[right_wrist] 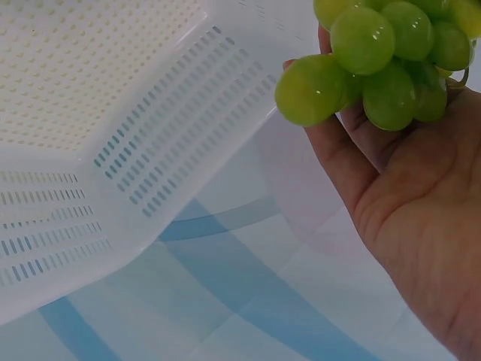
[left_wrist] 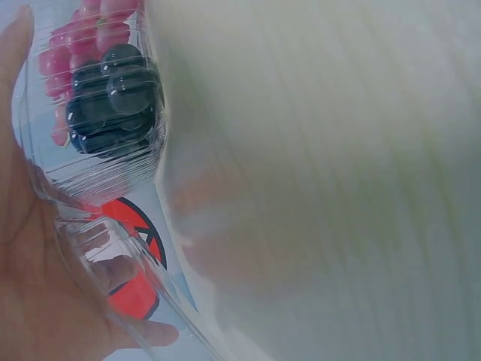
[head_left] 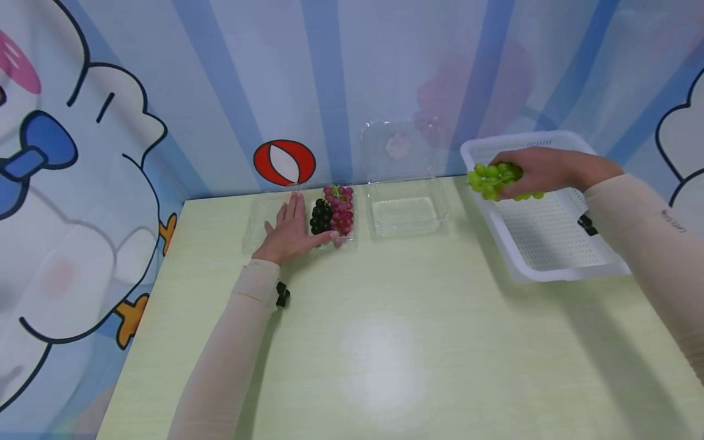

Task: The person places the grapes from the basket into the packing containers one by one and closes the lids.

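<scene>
A bunch of green grapes is held in my right hand, over the left side of the white basket. From the right wrist view, several round green grapes bulge past the fingers. My left hand, fingers extended, touches a clear plastic clamshell box between its lid and its tray. Dark grapes and red grapes lie side by side in that tray. The left thumb reaches along the tray's near edge. The lid is folded out to the left.
A second clear clamshell box stands open to the right of the first, its lid upright against the patterned backdrop. The basket has perforated walls and takes up the right side of the pale table.
</scene>
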Motion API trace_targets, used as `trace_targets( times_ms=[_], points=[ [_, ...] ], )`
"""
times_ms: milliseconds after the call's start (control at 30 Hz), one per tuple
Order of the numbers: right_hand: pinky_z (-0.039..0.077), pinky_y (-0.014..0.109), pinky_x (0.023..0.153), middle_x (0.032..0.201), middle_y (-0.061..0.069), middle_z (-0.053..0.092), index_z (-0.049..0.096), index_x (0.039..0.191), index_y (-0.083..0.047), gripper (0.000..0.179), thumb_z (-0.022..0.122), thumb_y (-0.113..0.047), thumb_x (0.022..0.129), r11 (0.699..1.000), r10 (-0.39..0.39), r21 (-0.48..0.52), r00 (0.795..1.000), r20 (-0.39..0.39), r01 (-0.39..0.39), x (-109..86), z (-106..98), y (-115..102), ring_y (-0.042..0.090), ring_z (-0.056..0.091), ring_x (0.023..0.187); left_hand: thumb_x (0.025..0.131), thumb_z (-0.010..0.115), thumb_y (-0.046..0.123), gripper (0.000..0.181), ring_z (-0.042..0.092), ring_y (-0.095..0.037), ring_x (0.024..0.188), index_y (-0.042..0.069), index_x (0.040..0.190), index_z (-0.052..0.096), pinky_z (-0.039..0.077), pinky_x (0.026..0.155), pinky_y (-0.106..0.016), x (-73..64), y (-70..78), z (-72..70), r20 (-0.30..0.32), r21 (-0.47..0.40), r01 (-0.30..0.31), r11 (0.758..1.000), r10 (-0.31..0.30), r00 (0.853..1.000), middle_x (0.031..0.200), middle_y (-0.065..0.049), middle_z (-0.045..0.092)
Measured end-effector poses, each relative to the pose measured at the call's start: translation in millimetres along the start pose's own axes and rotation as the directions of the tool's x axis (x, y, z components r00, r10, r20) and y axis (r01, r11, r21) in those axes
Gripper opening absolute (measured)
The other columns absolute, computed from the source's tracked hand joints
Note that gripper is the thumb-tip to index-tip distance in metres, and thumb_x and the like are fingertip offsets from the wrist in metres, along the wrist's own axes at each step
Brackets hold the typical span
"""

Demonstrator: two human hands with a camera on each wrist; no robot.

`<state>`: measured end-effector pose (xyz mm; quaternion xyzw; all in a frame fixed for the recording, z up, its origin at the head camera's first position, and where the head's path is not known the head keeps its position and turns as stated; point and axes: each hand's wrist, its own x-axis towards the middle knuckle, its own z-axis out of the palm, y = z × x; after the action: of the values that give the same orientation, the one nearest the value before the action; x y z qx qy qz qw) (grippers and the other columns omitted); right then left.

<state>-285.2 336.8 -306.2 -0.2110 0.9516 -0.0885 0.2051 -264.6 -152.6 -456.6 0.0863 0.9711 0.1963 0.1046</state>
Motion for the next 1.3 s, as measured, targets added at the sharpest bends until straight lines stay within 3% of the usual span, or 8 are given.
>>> trace_targets(
  times_ms=[333, 800, 1300],
  points=[
    [0.051, 0.037, 0.069, 0.12, 0.009, 0.059, 0.046, 0.147, -0.011, 0.067, 0.069, -0.046, 0.095, 0.995, -0.02, 0.095, 1.0, -0.011, 0.021, 4.1, 0, -10, 0.023, 0.058, 0.086, 0.079, 0.048, 0.09, 0.128, -0.005, -0.037, 0.157, 0.012, 0.163, -0.01, 0.002, 0.111, -0.08, 0.6, 0.9, 0.7, 0.0, 0.001, 0.002, 1.0, -0.002, 1.0, 0.171, -0.005, -0.016],
    [0.048, 0.044, 0.087, 0.126, 0.009, 0.058, 0.047, 0.147, -0.01, 0.067, 0.069, -0.042, 0.093, 0.991, -0.092, 0.092, 0.995, -0.025, 0.094, 36.4, 2, -37, 0.024, 0.054, 0.103, 0.077, 0.045, 0.093, 0.129, -0.006, -0.037, 0.157, 0.016, 0.162, -0.015, 0.001, 0.111, -0.08, 3.0, -3.9, 2.2, 0.0, 0.006, 0.002, 1.0, -0.002, 1.0, 0.17, -0.005, -0.017],
    [0.049, 0.044, 0.088, 0.124, 0.011, 0.059, 0.046, 0.148, -0.007, 0.07, 0.072, -0.039, 0.091, 0.986, -0.122, 0.115, 0.992, 0.025, 0.118, 67.6, 12, -53, 0.025, 0.055, 0.102, 0.077, 0.046, 0.092, 0.13, -0.004, -0.037, 0.157, 0.014, 0.163, -0.01, 0.002, 0.111, -0.081, 5.8, 0.5, 1.1, -0.005, 0.002, 0.001, 1.0, -0.001, 1.0, 0.171, -0.006, -0.014]
  ],
)
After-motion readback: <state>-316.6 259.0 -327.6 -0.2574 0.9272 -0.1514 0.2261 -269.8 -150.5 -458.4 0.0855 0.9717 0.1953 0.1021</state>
